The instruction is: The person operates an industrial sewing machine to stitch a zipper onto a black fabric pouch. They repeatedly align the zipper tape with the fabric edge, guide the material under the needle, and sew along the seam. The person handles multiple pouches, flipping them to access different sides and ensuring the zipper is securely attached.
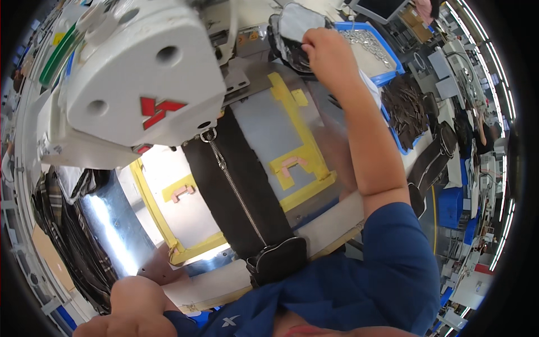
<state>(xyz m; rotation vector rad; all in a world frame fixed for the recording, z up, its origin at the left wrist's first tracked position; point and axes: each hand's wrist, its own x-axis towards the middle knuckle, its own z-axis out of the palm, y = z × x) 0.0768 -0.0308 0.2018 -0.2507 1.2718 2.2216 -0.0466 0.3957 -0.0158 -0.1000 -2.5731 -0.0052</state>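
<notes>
At the far side of the sewing machine, my right hand (331,53) has its fingers closed at the edge of a black bag piece with a pale lining (300,25). My left hand (120,326) is at the lower left near my body, cut off by the picture's edge, so its fingers cannot be made out. Between my arms, a long black fabric strip (224,185) with a silver zipper (238,196) lies across the metal work plate. Its near end curls into a black rounded pouch (278,261) at the table edge.
A white sewing machine head (140,78) overhangs the plate at upper left. Yellow tape frames (300,129) mark the plate. Blue trays hold metal pieces (368,48) and dark strips (410,104) at right. Folded dark plaid fabric (67,236) hangs at left.
</notes>
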